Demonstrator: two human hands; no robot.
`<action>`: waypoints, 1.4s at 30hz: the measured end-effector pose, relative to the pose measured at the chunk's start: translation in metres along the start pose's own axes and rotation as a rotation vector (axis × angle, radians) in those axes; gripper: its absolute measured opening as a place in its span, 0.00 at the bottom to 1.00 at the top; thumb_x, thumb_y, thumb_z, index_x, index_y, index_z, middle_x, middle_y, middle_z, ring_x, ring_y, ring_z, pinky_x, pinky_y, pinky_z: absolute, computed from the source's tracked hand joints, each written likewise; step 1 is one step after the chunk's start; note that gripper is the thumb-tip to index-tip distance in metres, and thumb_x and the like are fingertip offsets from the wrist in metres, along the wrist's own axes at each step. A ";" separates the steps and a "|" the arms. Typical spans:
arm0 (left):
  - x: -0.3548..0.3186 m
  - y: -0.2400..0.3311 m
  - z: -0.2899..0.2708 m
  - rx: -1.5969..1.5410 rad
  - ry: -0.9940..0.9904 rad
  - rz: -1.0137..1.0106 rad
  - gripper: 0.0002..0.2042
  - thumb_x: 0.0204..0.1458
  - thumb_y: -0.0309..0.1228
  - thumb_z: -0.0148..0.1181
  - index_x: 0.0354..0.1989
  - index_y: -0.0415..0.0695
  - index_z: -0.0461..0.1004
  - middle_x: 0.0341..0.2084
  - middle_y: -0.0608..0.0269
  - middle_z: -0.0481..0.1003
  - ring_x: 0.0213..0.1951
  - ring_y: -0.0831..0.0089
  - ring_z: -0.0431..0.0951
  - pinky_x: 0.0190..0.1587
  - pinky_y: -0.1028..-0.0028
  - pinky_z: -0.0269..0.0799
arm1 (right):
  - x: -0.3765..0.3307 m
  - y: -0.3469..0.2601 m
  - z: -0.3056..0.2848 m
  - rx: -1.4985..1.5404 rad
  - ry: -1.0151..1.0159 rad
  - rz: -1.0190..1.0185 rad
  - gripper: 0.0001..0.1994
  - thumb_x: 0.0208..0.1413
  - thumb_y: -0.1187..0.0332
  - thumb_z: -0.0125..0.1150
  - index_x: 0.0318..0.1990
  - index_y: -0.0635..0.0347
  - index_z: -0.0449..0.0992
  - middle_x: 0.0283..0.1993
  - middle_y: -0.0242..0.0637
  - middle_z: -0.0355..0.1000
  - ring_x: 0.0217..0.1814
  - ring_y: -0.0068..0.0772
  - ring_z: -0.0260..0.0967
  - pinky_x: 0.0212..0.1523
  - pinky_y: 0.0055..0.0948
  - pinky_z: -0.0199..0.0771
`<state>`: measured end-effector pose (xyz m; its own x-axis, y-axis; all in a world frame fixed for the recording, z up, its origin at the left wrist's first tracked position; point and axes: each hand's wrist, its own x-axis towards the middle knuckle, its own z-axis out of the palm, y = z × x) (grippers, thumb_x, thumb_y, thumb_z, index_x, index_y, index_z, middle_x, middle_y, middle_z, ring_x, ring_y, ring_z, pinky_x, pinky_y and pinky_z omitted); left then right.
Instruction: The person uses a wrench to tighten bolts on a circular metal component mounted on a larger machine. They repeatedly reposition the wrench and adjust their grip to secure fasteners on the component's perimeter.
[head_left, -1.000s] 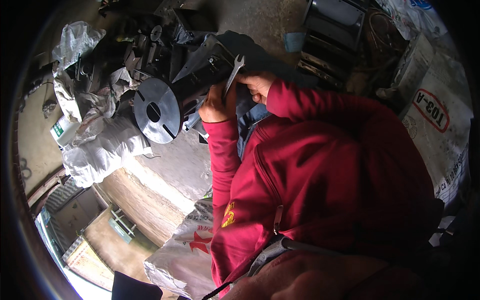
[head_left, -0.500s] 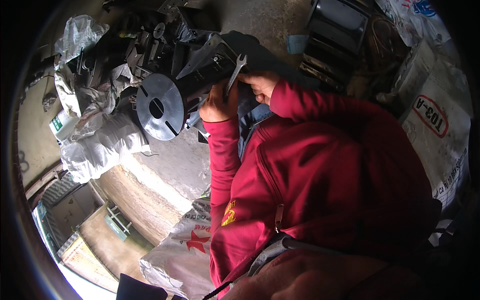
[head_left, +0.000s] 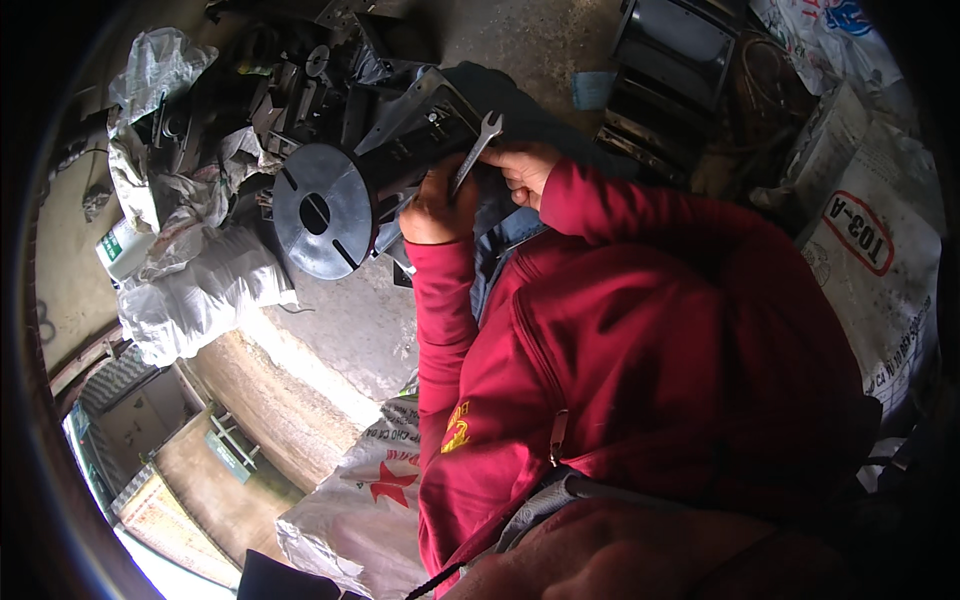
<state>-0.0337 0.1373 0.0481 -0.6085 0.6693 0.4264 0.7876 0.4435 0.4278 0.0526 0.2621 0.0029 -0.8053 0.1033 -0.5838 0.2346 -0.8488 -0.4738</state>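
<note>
A silver open-ended spanner [head_left: 477, 152] sticks up from my left hand [head_left: 436, 210], whose fingers are closed around its lower part. My right hand [head_left: 527, 170] is beside the spanner, fingers curled and tips pressed together; what they hold, if anything, is hidden. Just beyond both hands lies a dark metal assembly with a black tube [head_left: 408, 152]. At the tube's left end sits a round grey metal disc [head_left: 343, 212] with a centre hole and slots. A small bright bolt [head_left: 432, 118] shows on the assembly's bracket.
Dark metal parts [head_left: 290, 100] are heaped at the far left, with crumpled white plastic wrapping [head_left: 205, 295] nearer. A black metal housing [head_left: 672, 60] stands at the far right. Printed white sacks lie on the right [head_left: 870, 270] and near left [head_left: 350, 510] of the concrete floor [head_left: 350, 310].
The spanner's open jaw has tipped slightly to the right and down. Both hands stay in nearly the same place, and the disc has barely shifted.
</note>
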 end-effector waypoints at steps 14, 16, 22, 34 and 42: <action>0.006 -0.005 -0.009 -0.114 -0.102 0.082 0.11 0.48 0.29 0.64 0.42 0.48 0.79 0.29 0.53 0.79 0.32 0.64 0.82 0.33 0.71 0.75 | 0.000 -0.003 0.003 0.049 0.040 0.015 0.16 0.51 0.56 0.68 0.21 0.42 0.65 0.15 0.15 0.48 0.15 0.11 0.41 0.17 0.17 0.41; 0.005 -0.001 -0.014 -0.196 -0.070 0.049 0.10 0.50 0.29 0.63 0.42 0.47 0.79 0.29 0.53 0.79 0.31 0.65 0.82 0.33 0.72 0.75 | -0.001 -0.005 0.002 0.055 0.008 0.018 0.14 0.50 0.57 0.68 0.22 0.42 0.66 0.16 0.15 0.49 0.15 0.10 0.41 0.17 0.17 0.41; -0.007 -0.004 -0.025 -0.110 -0.016 -0.040 0.09 0.58 0.29 0.54 0.43 0.43 0.77 0.23 0.56 0.77 0.23 0.67 0.79 0.27 0.72 0.71 | -0.008 -0.012 0.005 0.012 0.056 0.060 0.13 0.55 0.58 0.64 0.25 0.42 0.64 0.14 0.15 0.49 0.15 0.09 0.44 0.17 0.15 0.44; -0.030 0.001 -0.015 -0.352 0.121 -0.172 0.10 0.55 0.31 0.59 0.43 0.41 0.74 0.24 0.51 0.77 0.24 0.63 0.79 0.28 0.71 0.71 | -0.011 -0.004 0.002 0.218 0.017 0.095 0.09 0.57 0.61 0.61 0.31 0.47 0.67 0.16 0.17 0.53 0.15 0.10 0.46 0.16 0.13 0.48; -0.046 -0.005 -0.003 -0.374 0.160 -0.131 0.09 0.56 0.33 0.58 0.39 0.41 0.74 0.23 0.52 0.76 0.22 0.63 0.78 0.27 0.72 0.70 | -0.011 -0.006 0.002 0.387 -0.075 0.204 0.12 0.57 0.61 0.61 0.42 0.55 0.66 0.17 0.19 0.53 0.16 0.10 0.47 0.16 0.11 0.51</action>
<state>-0.0100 0.1025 0.0290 -0.7317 0.5078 0.4546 0.6309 0.2521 0.7338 0.0594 0.2648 0.0135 -0.8044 -0.1123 -0.5834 0.1834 -0.9810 -0.0641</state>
